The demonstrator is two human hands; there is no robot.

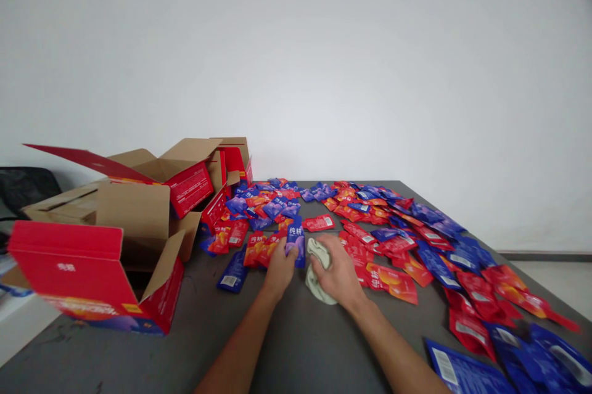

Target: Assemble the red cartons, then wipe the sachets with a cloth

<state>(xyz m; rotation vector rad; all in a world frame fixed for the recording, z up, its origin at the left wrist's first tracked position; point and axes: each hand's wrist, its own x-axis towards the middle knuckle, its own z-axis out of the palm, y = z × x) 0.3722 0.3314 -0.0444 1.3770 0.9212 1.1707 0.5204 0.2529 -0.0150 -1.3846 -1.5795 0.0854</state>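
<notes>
Near the middle of the table, my left hand [280, 270] is closed on a blue pouch [295, 238] with purple fruit artwork and white lettering, held upright. Just to its right, my right hand [340, 270] grips a crumpled pale green cloth [316, 286], part of which hangs down to the tabletop. The cloth and the blue pouch are close together but appear apart. Left of my left hand lie red-orange pouches [254, 250] and one blue pouch showing its label side [233, 270]. Red pouches [392, 282] lie right beside my right hand.
Open red cardboard boxes [87, 264] stand along the left side, flaps spread, with another open box [189, 187] behind. Mixed red and blue pouches [277, 203] cover the far table, and more [476, 295] spread down the right edge. The grey tabletop [314, 351] shows between my forearms.
</notes>
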